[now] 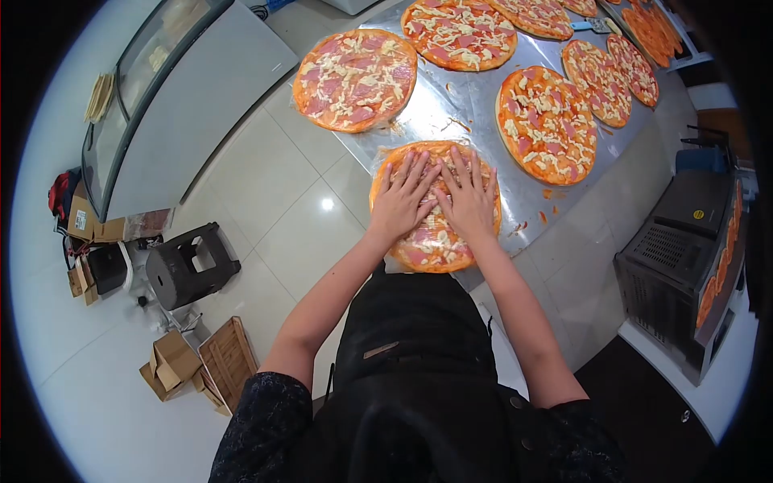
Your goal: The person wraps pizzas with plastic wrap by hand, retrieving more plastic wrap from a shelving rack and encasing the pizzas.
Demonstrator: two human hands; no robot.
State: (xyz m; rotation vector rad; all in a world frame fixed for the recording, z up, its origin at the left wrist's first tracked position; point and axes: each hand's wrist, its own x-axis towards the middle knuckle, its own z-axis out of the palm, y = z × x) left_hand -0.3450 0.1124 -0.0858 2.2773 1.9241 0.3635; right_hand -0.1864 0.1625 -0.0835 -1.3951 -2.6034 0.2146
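Note:
A pizza [439, 241] topped with cheese and ham lies at the near corner of the metal table, under clear plastic wrap. On top of it my left hand [403, 197] rests flat, fingers spread over the left part. My right hand [469, 197] presses flat beside it on the right part, fingers also apart. The two hands nearly meet at the pizza's middle and hide some of its topping. Another pizza [354, 80], which also looks wrapped, sits at the table's left edge. To the right is an unwrapped pizza [547, 125].
More pizzas [459, 34] cover the far part of the metal table [515, 217], with a blue-handled tool [592, 26] among them. A display counter [217, 72] stands left, a black stool [192, 266] and cardboard boxes [173, 362] on the tiled floor. At right is a black oven-like appliance [680, 233].

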